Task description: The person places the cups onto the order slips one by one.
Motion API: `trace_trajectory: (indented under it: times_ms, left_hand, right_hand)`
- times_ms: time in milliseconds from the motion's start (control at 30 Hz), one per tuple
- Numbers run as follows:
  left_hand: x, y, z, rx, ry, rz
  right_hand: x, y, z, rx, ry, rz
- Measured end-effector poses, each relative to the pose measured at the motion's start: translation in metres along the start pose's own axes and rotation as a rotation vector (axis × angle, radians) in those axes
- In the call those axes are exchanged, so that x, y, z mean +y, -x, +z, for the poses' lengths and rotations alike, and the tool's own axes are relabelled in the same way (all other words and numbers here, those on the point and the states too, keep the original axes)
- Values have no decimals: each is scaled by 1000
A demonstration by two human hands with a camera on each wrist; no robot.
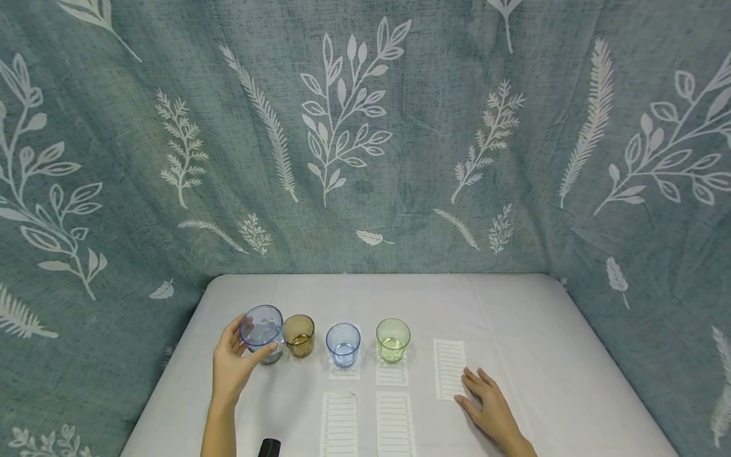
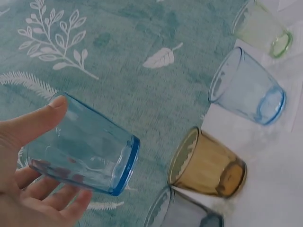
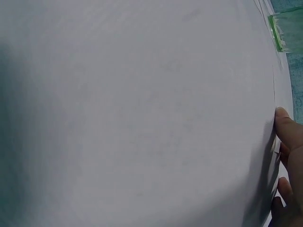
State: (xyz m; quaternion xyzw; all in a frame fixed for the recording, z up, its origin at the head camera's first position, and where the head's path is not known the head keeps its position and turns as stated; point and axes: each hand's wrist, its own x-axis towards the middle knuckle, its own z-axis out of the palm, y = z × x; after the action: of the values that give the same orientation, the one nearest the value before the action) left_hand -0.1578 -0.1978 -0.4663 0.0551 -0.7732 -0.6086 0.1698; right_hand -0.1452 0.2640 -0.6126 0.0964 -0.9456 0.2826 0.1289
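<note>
My left hand (image 1: 233, 365) grips a clear blue glass (image 2: 85, 146) around its sides, thumb on one side and fingers on the other, lifted off the table. In the head view, this glass partly hides a grey glass (image 1: 271, 357) standing behind it. Just right of these stands an amber glass (image 1: 299, 336), then a second blue glass (image 1: 343, 346) and a green glass (image 1: 393, 341). My right hand (image 1: 488, 406) rests on the table, its relaxed fingertips at the right edge of a lined paper strip (image 1: 449, 368).
Two more lined strips, a left one (image 1: 339, 422) and a right one (image 1: 395, 422), lie near the front. Other papers sit under the second blue and green glasses. A black object (image 1: 270, 447) shows at the bottom edge. Patterned cloth (image 1: 365, 158) rises behind the white table (image 1: 502, 304).
</note>
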Motion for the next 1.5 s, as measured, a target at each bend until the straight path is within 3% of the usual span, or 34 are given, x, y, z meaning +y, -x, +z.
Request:
trace_trajectory:
  times_ms: [700, 1000, 1267, 1500]
  left_hand:
    - [14, -12, 58, -214, 129, 72]
    - [20, -12, 86, -253, 174, 96]
    - [27, -11, 106, -327, 243, 131]
    - [31, -12, 123, -356, 249, 149]
  right_hand:
    - [1, -1, 0, -24, -5, 51]
    - [1, -1, 0, -33, -9, 68]
    - [1, 1, -2, -50, -25, 77]
    - [1, 0, -1, -40, -32, 70]
